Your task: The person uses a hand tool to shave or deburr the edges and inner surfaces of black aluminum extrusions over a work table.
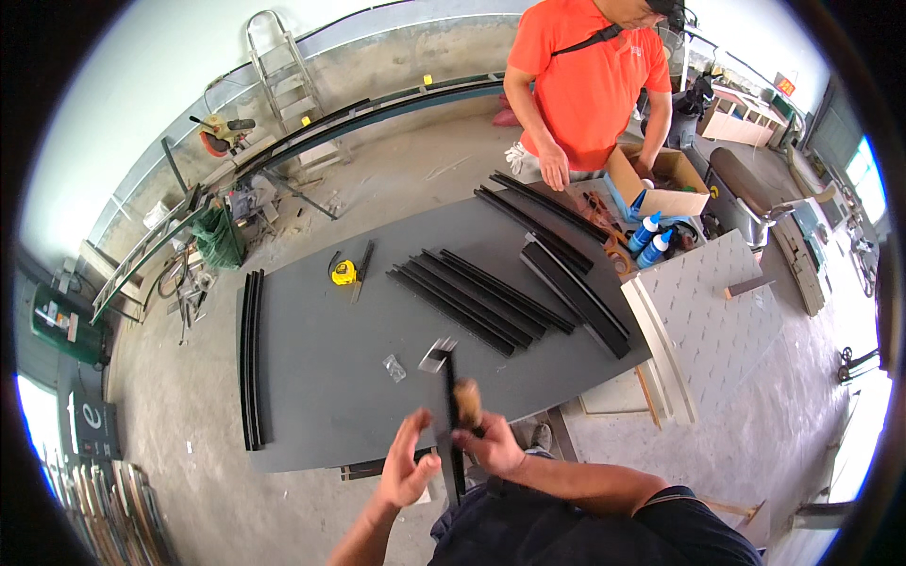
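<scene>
My right hand (494,447) is closed beside a long black profile (455,472) and a short brown wooden piece (467,402), which looks like a tool handle. The profile stands steeply at the table's near edge, with a pale metal corner piece (436,355) at its upper end. To its left, my left hand (408,470) is open, fingers apart, holding nothing. Beyond my hands, several black profiles (481,300) lie side by side on the grey table (321,377). A small clear plastic bag (394,368) rests there too.
A yellow tape measure (343,273) lies by a square. Black strips (252,358) line the left edge. Across the table, a person in an orange shirt (590,85) reaches into a cardboard box (675,201) near blue bottles (651,241). Pale panels (708,311) stand at the right.
</scene>
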